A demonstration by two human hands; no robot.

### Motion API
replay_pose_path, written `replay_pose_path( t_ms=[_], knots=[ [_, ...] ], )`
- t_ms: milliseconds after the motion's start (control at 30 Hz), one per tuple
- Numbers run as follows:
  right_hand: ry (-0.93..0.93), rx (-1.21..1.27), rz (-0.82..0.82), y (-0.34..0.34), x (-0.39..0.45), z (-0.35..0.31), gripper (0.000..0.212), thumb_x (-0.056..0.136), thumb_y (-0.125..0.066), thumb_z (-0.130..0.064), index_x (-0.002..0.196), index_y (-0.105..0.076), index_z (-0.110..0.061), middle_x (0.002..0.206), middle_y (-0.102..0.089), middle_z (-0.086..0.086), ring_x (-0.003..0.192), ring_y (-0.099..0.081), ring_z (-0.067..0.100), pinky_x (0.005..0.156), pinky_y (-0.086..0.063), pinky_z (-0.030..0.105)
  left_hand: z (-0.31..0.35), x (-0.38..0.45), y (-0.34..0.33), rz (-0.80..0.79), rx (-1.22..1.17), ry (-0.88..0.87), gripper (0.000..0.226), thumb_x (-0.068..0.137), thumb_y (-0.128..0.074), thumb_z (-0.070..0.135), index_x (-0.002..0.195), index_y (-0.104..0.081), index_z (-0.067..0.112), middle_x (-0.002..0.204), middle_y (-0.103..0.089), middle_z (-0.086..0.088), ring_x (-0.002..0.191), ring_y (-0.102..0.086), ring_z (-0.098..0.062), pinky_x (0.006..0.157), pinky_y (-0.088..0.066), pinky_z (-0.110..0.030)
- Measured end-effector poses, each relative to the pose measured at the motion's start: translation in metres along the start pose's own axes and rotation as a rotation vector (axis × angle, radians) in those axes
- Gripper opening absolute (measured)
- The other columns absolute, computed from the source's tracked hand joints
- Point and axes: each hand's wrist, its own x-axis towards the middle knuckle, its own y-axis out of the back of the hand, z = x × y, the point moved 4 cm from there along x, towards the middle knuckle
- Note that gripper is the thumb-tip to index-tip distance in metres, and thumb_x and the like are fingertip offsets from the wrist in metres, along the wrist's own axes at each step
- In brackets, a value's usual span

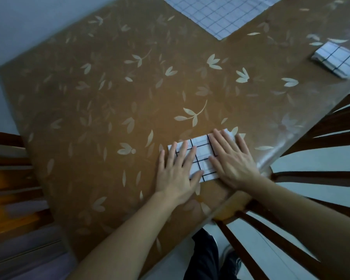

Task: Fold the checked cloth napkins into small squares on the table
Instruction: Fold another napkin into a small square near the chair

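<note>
Checked napkin [200, 156] sits near the counter [89, 98] edge, left hand [176, 170] and right hand [230, 160] pressing flat, fingers spread. Glossy cover looks slippery, so uneven pressure could skew the fold.

Both hands lie flat with straight fingers on a folded checked napkin [200, 156] near the table's [89, 98] near right edge, left hand [177, 170] beside right hand [230, 160]; far off lies an unfolded napkin [220, 13]; far right sits a small folded one [337, 59].
</note>
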Motion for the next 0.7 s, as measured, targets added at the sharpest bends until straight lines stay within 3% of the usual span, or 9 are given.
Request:
replay_pose_path(
  t_ms=[200,400,433,500,567,633,700],
  knots=[
    [0.011,-0.030,-0.030,-0.006,0.000,0.021,0.062,0.098,-0.008,-0.051,0.153,0.001,-0.022,0.162,0.001,-0.004,0.148,0.006,0.015,0.118,0.007,0.050,-0.042,-0.007,-0.001,-0.037,0.074,0.072,0.082,0.083,0.010,0.075,0.148,0.024,0.027,0.157,0.025,0.006,0.144,0.024,-0.012,0.117,0.015,-0.047],
    [-0.032,-0.122,-0.012,0.006,0.000,0.009,0.062,0.099,-0.015,-0.045,0.153,-0.002,-0.017,0.162,0.002,0.002,0.148,0.006,0.024,0.116,0.007,0.053,-0.042,-0.013,0.012,-0.048,0.115,0.066,0.079,0.088,0.006,0.070,0.149,0.019,0.022,0.159,0.019,0.003,0.145,0.022,-0.014,0.117,0.014,-0.046],
    [-0.041,-0.121,0.026,0.011,-0.005,0.000,0.061,0.099,-0.022,-0.039,0.153,-0.005,-0.015,0.162,-0.003,0.004,0.148,0.002,0.025,0.116,0.004,0.053,-0.039,-0.019,0.016,-0.014,0.067,0.085,0.076,0.091,0.003,0.066,0.151,0.015,0.022,0.161,0.014,0.003,0.146,0.018,-0.013,0.117,0.012,-0.044],
    [0.035,-0.065,0.084,0.016,-0.020,-0.028,0.056,0.095,-0.039,-0.027,0.148,-0.026,-0.014,0.153,-0.030,0.008,0.141,-0.026,0.029,0.114,-0.014,0.049,-0.031,-0.040,0.020,0.092,-0.046,0.115,0.068,0.097,-0.009,0.056,0.154,0.000,0.020,0.163,-0.002,0.003,0.148,0.006,-0.012,0.118,0.005,-0.042],
    [0.225,0.000,0.063,0.012,-0.036,-0.063,0.040,0.089,-0.052,-0.027,0.127,-0.048,-0.017,0.124,-0.054,0.006,0.111,-0.053,0.026,0.095,-0.037,0.041,-0.018,-0.069,0.021,0.190,-0.152,0.121,0.060,0.100,-0.020,0.047,0.153,-0.021,0.018,0.160,-0.021,0.002,0.147,-0.012,-0.012,0.118,-0.003,-0.040],
    [0.346,-0.001,-0.014,0.005,-0.045,-0.091,0.031,0.088,-0.057,-0.034,0.114,-0.053,-0.018,0.108,-0.057,0.004,0.092,-0.057,0.023,0.079,-0.042,0.036,-0.006,-0.096,0.020,0.264,-0.234,0.133,0.057,0.097,-0.026,0.042,0.147,-0.037,0.016,0.152,-0.038,0.000,0.142,-0.030,-0.015,0.115,-0.015,-0.041],
    [0.314,-0.026,-0.059,0.004,-0.039,-0.105,0.029,0.093,-0.050,-0.039,0.112,-0.053,-0.016,0.106,-0.056,0.005,0.087,-0.059,0.023,0.068,-0.042,0.035,-0.002,-0.115,0.019,0.289,-0.266,0.171,0.054,0.096,-0.031,0.040,0.143,-0.044,0.017,0.148,-0.045,0.000,0.138,-0.038,-0.017,0.111,-0.025,-0.044]
  ],
)
